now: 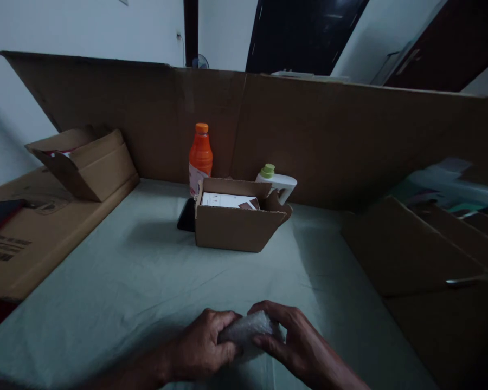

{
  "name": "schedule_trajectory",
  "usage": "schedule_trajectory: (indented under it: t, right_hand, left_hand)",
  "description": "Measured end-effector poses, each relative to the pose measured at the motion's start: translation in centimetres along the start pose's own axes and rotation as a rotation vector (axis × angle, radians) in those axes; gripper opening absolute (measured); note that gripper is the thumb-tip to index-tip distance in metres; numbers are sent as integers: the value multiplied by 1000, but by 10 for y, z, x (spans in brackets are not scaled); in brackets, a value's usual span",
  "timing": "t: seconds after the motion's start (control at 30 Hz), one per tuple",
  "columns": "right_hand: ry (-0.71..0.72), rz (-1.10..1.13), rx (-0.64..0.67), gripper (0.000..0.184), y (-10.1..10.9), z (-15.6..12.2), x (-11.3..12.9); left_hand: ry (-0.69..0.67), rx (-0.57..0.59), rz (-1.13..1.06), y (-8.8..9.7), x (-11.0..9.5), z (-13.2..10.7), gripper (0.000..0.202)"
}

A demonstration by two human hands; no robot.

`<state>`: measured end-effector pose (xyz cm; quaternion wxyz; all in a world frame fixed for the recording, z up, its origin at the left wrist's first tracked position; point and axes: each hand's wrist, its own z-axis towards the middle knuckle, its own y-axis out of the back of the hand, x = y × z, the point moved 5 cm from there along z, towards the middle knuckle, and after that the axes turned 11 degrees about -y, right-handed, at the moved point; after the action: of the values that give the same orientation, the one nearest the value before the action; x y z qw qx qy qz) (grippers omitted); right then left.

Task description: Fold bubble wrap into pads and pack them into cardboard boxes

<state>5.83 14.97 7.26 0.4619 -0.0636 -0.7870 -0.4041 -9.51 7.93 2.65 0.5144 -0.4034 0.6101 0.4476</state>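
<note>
Both hands meet low in the middle of the picture, over a pale cloth-covered table (138,281). My left hand (205,344) and my right hand (290,336) are each closed on a small bundle of clear bubble wrap (248,327), fingers curled round its ends. What the wrap holds, if anything, is hidden. Farther back on the cloth stands a small open cardboard box (233,227) with a white flat item (228,200) inside.
Behind the box stand an orange bottle (200,154) and a white bottle with a green cap (277,181); a dark phone-like object (186,215) lies beside it. Cardboard sheets (350,130) wall the back; another open box (87,162) sits left, flattened cardboard (415,249) right.
</note>
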Motion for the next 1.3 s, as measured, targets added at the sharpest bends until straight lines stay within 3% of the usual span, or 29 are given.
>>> schedule_trajectory:
  t: [0.1, 0.23, 0.33, 0.47, 0.63, 0.73, 0.83, 0.93, 1.07, 1.3]
  right_hand:
    - [8, -76, -101, 19, 25, 10, 18]
    - [-18, 78, -381, 32, 98, 24, 42]
    - [-46, 249, -585, 40, 152, 44, 54]
    - [-33, 242, -614, 47, 185, 91, 63]
    - [-277, -428, -613, 36, 195, 133, 62]
    - [-351, -619, -644, 27, 196, 138, 69]
    - [-404, -831, -642, 24, 185, 143, 81]
    - [-466, -1103, -530, 31, 166, 155, 91]
    - [-476, -1174, -430, 39, 154, 173, 92]
    - [-438, -1168, -298, 37, 156, 191, 71]
  left_hand:
    - [-65, -18, -194, 19, 3, 21, 39]
    - [-227, -174, -520, 44, 31, 50, 73]
    - [-174, -241, -437, 49, 61, 59, 71]
    - [-190, -160, -290, 43, 72, 55, 57]
    - [-178, -152, -338, 41, 73, 53, 53]
    - [-167, -148, -334, 41, 73, 55, 54]
    - [-188, -135, -271, 42, 69, 56, 52]
    - [-206, -114, -184, 43, 66, 56, 49]
    - [-216, -100, -118, 44, 64, 56, 46]
    - [-255, -102, -72, 43, 65, 57, 41]
